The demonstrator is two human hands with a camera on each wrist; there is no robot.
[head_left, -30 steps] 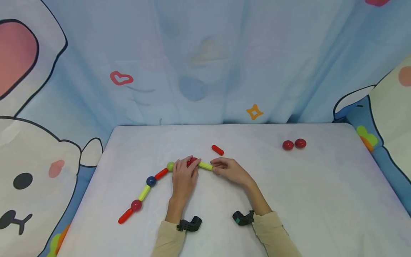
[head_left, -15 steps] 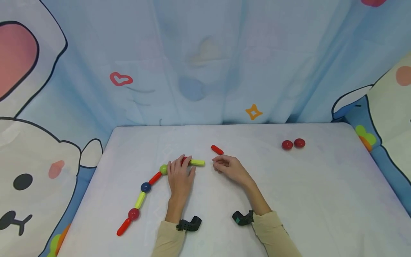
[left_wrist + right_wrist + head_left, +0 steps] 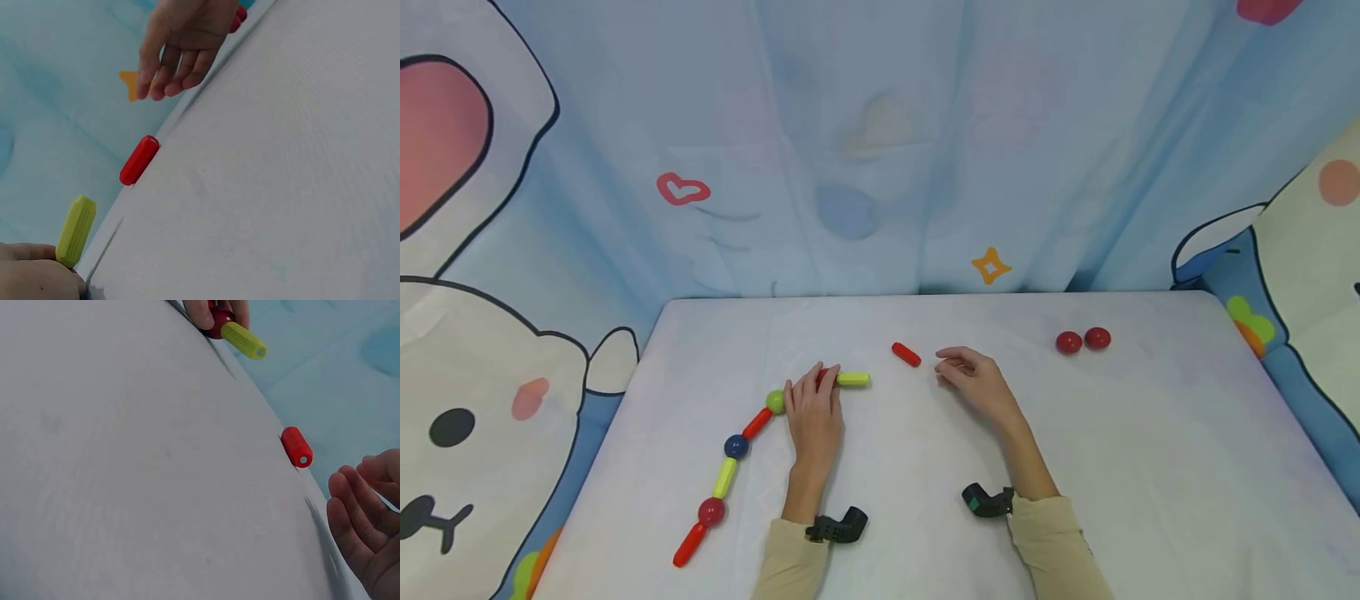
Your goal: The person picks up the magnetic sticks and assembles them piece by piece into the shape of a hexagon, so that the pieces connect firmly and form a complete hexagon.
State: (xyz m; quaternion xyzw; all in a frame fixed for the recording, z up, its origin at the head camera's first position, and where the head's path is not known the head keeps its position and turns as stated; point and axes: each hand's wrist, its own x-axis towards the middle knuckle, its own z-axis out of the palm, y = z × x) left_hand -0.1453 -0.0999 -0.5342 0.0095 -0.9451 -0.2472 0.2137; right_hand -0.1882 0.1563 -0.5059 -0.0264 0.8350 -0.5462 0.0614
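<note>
Your left hand has thumb and fingers pinched on a red ball, seen best from the right wrist. A yellow rod sticks out of that ball past the thumb side of your left fingers, pointing toward your right hand. Just beside the little-finger side of your left hand sits a green ball, and from there a line of pieces slants back toward you, away from those fingers: a red rod, a blue ball, a second yellow rod, a second red ball and an end red rod, each touching the next. Your left hand covers the stretch between green ball and pinched ball. Your right fingers are loosely bent and free, raised over the white table. A loose red rod lies near their tips, on the left, between your hands. Two loose red balls sit side by side, well apart from your right fingers, beyond and to the right.
</note>
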